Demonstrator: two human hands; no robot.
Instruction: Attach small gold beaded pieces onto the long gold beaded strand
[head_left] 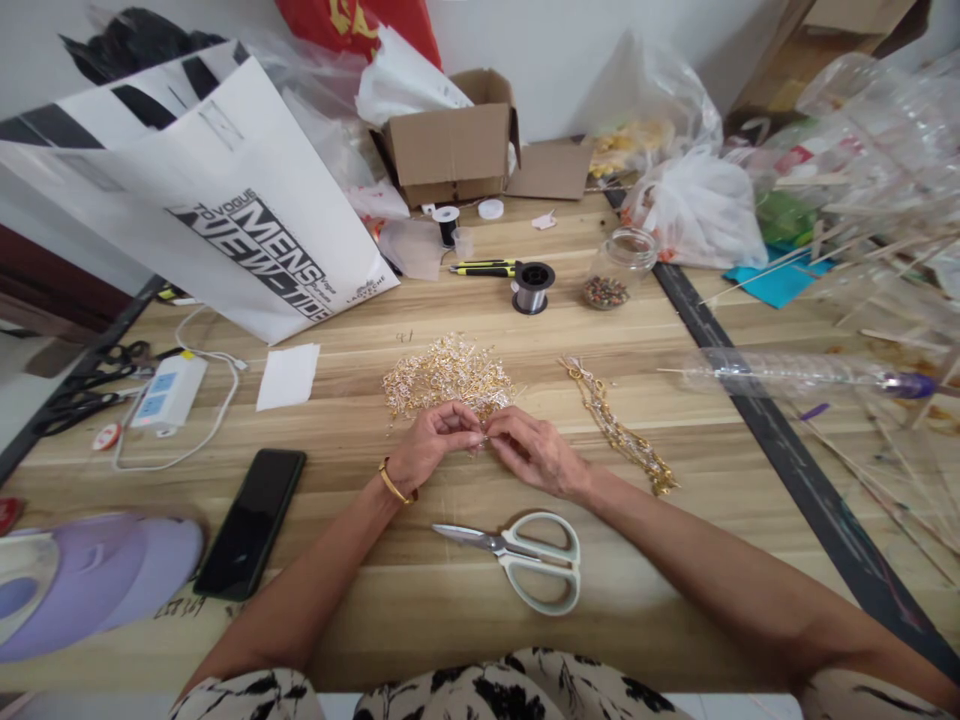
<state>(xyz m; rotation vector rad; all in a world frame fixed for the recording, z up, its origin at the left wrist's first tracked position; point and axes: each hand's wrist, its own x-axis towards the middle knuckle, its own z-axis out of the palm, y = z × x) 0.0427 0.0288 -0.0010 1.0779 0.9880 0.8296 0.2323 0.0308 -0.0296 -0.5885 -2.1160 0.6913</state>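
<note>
Glittery gold pieces (pixel 448 368), heaped on wooden table (pixel 390 610), hands (pixel 540 455) pinching a tiny piece (pixel 483 438)

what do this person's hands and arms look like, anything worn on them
Both the left hand and right hand are gloveless. A narrow gold-coloured bracelet circles the left wrist; the right wrist shows none. The forearms are bare below cream sleeves with a black print.

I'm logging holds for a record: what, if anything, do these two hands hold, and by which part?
The left hand and right hand pinch a tiny, shiny piece where they meet; it is too small to tell which part the grip takes.
</note>
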